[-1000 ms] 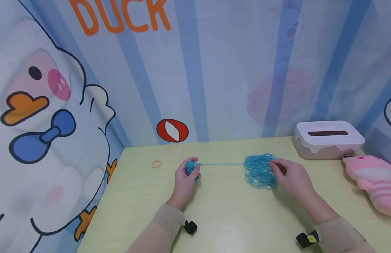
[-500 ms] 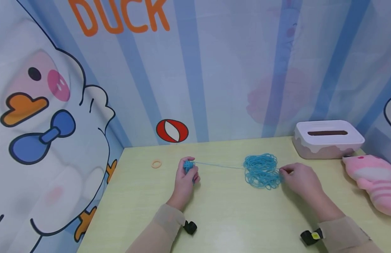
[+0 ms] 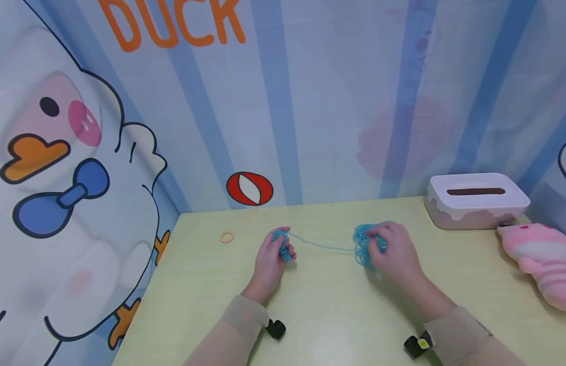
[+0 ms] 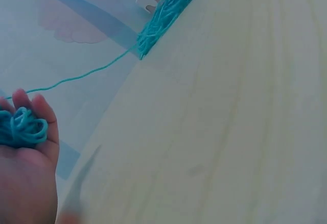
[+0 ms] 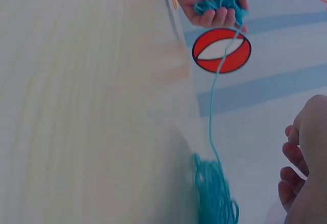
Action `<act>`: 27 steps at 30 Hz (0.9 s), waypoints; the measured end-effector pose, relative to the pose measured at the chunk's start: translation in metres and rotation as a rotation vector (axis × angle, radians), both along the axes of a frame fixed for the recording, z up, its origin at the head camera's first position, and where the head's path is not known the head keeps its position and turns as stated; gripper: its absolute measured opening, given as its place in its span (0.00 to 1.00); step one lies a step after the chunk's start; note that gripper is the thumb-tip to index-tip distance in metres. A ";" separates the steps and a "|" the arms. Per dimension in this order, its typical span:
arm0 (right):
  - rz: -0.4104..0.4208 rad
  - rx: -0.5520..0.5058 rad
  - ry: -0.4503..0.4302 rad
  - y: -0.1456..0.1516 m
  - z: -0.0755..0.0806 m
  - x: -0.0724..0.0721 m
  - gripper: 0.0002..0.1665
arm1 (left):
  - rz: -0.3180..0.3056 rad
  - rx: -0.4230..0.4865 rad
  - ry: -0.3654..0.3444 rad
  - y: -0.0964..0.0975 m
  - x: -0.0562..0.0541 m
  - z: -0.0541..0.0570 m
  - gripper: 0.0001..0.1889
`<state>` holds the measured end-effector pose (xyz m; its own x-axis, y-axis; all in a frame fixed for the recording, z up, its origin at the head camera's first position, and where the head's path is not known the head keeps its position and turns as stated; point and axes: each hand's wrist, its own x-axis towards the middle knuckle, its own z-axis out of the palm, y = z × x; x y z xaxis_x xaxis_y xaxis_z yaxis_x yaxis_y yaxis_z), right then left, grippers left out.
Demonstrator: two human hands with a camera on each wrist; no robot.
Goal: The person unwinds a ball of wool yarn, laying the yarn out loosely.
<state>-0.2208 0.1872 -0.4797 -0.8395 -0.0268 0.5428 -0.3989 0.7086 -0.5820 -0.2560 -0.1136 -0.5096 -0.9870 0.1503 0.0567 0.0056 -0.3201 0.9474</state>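
Observation:
A small bundle of blue yarn (image 3: pixel 283 248) lies in my left hand (image 3: pixel 268 264), the fingers curled round it. From it a single slack strand (image 3: pixel 321 246) runs across to a looped pile of the same yarn (image 3: pixel 364 244) on the table. Over that pile hovers my right hand (image 3: pixel 397 252), covering part of it in the head view. In the right wrist view the right hand's fingers (image 5: pixel 292 155) are loosely bent and apart from the pile (image 5: pixel 212 193), with no yarn seen between them. The left wrist view shows the bundle (image 4: pixel 23 127) across the left fingers.
A thin orange ring (image 3: pixel 226 237) lies on the table (image 3: pixel 319 315) left of the hands. At the back right stands a pinkish tissue box (image 3: pixel 477 201), with a pink plush toy (image 3: pixel 539 264) beside it. A printed curtain (image 3: pixel 328 101) hangs behind.
My right hand went right to the pile's edge, then came back left over the pile. The strand sags lower now. My left hand has turned slightly, showing more of its bundle.

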 end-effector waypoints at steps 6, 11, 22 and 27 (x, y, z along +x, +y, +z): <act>0.233 0.086 -0.181 -0.055 0.010 -0.010 0.21 | -0.051 -0.034 0.040 -0.002 0.002 0.000 0.19; 0.355 0.119 -0.380 -0.087 0.010 -0.020 0.31 | -0.102 -0.043 0.051 -0.003 0.005 0.001 0.23; 0.251 0.058 -0.304 -0.093 0.013 -0.013 0.11 | 0.017 -0.175 0.077 -0.005 0.003 -0.001 0.20; 0.246 0.049 -0.227 -0.078 0.019 -0.006 0.09 | 0.067 -0.219 0.078 -0.007 0.001 -0.005 0.21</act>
